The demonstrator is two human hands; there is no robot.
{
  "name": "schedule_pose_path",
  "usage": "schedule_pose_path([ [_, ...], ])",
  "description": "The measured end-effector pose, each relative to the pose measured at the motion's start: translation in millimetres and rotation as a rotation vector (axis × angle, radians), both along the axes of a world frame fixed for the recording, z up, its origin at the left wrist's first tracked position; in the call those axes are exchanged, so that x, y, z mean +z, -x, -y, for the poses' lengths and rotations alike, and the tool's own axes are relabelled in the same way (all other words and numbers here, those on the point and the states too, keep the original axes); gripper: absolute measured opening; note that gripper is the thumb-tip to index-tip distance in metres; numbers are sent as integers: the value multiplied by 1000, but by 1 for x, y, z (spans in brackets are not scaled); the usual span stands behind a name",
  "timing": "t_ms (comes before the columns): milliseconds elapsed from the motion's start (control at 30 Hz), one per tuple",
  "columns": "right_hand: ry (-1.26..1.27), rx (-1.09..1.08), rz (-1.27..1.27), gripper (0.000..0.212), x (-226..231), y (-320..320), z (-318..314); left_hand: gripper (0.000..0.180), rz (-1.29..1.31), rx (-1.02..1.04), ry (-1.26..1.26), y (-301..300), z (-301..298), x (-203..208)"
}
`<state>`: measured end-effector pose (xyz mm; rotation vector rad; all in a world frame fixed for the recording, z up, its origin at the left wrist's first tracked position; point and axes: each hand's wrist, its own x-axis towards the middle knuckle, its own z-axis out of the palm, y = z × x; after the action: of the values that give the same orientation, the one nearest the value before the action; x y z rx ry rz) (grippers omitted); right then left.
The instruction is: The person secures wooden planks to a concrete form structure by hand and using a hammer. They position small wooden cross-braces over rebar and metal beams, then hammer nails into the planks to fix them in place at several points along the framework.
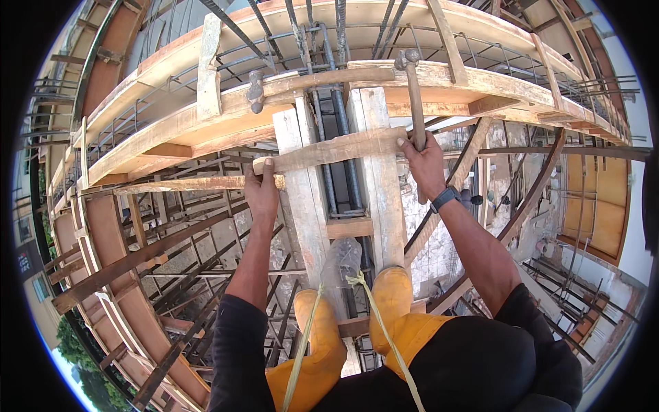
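Observation:
A short wooden slat (336, 150) lies across two upright-edged timber planks (302, 185) of a narrow beam form. My left hand (262, 196) is closed on the slat's left end, thumb on top. My right hand (425, 165) is closed around the handle of a hammer (416, 99), its head pointing up and away, and the thumb touches the slat's right end. Just beyond, a second hammer (255, 91) rests on the formwork edge, handle toward the right. Steel rebar (343, 141) runs between the planks under the slat.
My yellow boots (319, 326) stand on the beam form. A clear plastic bag (341, 261) hangs from a pale yellow string in front of me. Formwork with rebar (453, 72) crosses ahead. Gaps drop to timber props (171, 240) on both sides.

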<state>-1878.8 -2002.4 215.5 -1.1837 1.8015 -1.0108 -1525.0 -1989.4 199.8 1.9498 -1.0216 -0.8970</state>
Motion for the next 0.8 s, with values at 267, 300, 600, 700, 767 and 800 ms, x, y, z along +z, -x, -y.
schedule_pose_path([
  [267, 11, -59, 122, 21, 10, 5, -13, 44, -120, -151, 264, -9, 6, 17],
  [300, 125, -60, 230, 22, 10, -3, -14, 43, -13, -217, 285, -22, 0, 3],
  [600, 55, -92, 104, 24, 0, 2, -20, 35, -392, 45, 74, -15, -8, -12],
  [700, 12, -114, 130, 22, -8, -6, -16, 29, -418, 79, 101, -15, -11, -14],
  [767, 28, -83, 141, 21, -11, -3, -15, 30, -435, 88, 65, -18, -16, -19],
  [800, 37, -60, 154, 19, -12, -1, -15, 31, -449, 90, 18, -21, -16, -20],
])
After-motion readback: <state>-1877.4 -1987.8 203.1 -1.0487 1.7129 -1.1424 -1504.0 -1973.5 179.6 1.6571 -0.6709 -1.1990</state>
